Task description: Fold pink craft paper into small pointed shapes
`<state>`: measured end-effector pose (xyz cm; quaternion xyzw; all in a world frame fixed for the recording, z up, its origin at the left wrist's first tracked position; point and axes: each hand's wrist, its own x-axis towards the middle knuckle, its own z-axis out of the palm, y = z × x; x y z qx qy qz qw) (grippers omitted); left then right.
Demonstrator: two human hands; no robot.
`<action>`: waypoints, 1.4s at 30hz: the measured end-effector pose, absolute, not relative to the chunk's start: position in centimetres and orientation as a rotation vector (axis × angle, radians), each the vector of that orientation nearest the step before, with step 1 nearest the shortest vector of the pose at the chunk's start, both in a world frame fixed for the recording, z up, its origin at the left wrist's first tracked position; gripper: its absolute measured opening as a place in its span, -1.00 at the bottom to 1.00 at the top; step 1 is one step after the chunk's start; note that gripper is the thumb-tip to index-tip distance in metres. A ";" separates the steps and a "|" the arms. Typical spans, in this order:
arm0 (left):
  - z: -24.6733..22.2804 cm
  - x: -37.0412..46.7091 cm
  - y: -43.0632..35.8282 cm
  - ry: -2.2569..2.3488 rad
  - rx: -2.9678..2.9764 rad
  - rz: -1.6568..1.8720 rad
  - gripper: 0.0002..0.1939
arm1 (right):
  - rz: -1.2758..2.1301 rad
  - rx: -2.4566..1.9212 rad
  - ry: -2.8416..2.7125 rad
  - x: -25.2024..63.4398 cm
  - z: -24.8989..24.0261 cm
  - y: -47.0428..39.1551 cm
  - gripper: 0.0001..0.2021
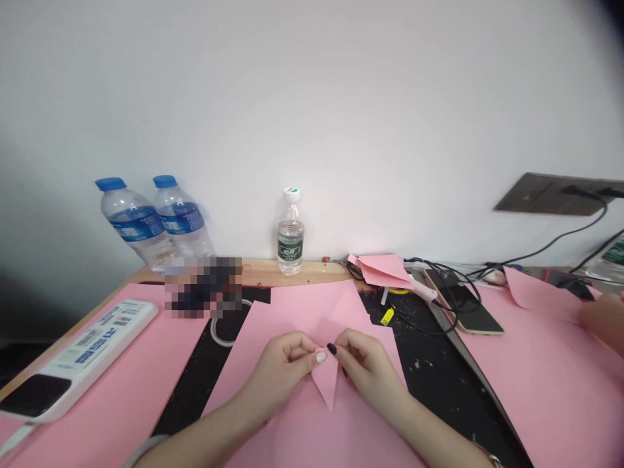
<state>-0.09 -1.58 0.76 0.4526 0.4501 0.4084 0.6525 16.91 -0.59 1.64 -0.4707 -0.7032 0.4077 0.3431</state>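
Observation:
A small folded piece of pink paper (327,383), tapering to a point toward me, hangs between my fingertips over larger pink sheets (244,377). My left hand (290,361) pinches its upper left edge, the thumb on top. From the other side, my right hand (363,364) grips the upper right edge between a dark-nailed thumb and curled fingers. The two thumbs nearly meet at the top of the folded paper. My fingers cover part of its upper end.
Bottles (290,244) line the wall. A white power strip (88,357) lies left, a tape roll (225,328) nearer the middle. Folded pink paper (385,270), cables and a phone (465,309) lie right. Another person's hand (602,318) is at the far right.

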 end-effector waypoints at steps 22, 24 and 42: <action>1.0 -0.5 -0.8 0.993 0.965 0.818 -0.75 | 1.056 -1.064 -1.756 17.6 1.6 -0.1 -0.77; 1.2 -0.9 -0.6 1.001 0.905 0.893 -0.74 | 0.982 -0.953 -1.835 17.8 1.9 -0.1 -0.63; 1.0 -0.3 -1.2 0.974 0.987 0.783 -0.86 | 1.202 -1.036 -1.644 16.9 1.8 0.0 -0.76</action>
